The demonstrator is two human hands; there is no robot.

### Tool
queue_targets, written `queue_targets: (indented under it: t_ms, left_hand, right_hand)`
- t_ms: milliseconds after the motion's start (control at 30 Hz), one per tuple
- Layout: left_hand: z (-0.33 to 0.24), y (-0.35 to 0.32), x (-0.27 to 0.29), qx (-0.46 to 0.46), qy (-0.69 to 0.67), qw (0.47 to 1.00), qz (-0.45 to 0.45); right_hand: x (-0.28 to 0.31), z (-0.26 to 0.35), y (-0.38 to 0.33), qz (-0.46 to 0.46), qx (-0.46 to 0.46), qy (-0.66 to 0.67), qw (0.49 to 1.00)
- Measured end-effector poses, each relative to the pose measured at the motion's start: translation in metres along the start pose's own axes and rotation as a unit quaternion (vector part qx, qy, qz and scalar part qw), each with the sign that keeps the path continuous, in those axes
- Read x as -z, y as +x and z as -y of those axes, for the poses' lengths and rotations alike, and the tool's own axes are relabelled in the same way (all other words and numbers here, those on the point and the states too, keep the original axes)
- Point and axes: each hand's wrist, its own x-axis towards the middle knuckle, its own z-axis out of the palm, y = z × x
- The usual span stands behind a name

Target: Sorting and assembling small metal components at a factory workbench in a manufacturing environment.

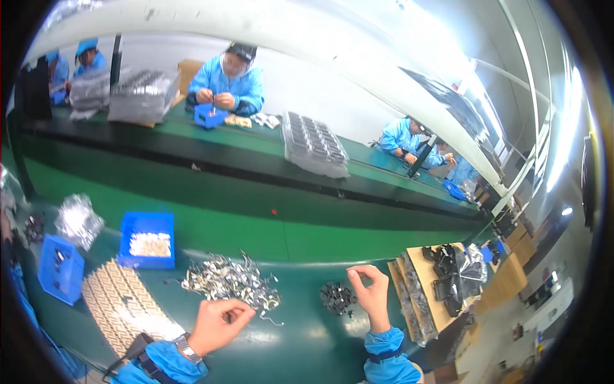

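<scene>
My left hand (220, 325), a watch on its wrist, is at the near edge of a loose heap of small silvery and dark parts with thin wire-like tails (230, 278). Its fingers are curled into a pinch; whatever is between them is too small to make out. One thin curled piece (272, 318) lies just right of those fingertips. My right hand (372, 296) is raised beside a small pile of black pieces (336, 297). Its thumb and forefinger come together in a ring, and I cannot make out anything held at the tips.
On the left are a blue bin of pale parts (147, 261), another blue bin (61, 269), a patterned beige sheet (121, 304) and a clear plastic bag (78, 221). Stacked boards with bagged black parts (451, 275) stand at right. Across the green belt, people work beside clear trays (313, 144).
</scene>
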Motion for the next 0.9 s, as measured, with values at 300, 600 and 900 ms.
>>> queue_targets:
  t_ms: [300, 600, 900]
  left_hand:
    - [0.006, -0.002, 0.005, -0.034, 0.097, 0.994, 0.035]
    - [-0.009, 0.001, -0.004, -0.342, 0.410, 0.830, 0.163]
    - [-0.095, -0.022, 0.090, -0.205, 0.497, 0.842, 0.055]
  right_hand:
    - [-0.099, 0.074, -0.047, 0.078, 0.121, 0.202, 0.969]
    - [-0.099, 0.064, -0.051, 0.139, 0.076, 0.257, 0.953]
    - [-0.098, 0.065, -0.050, 0.187, 0.072, 0.270, 0.942]
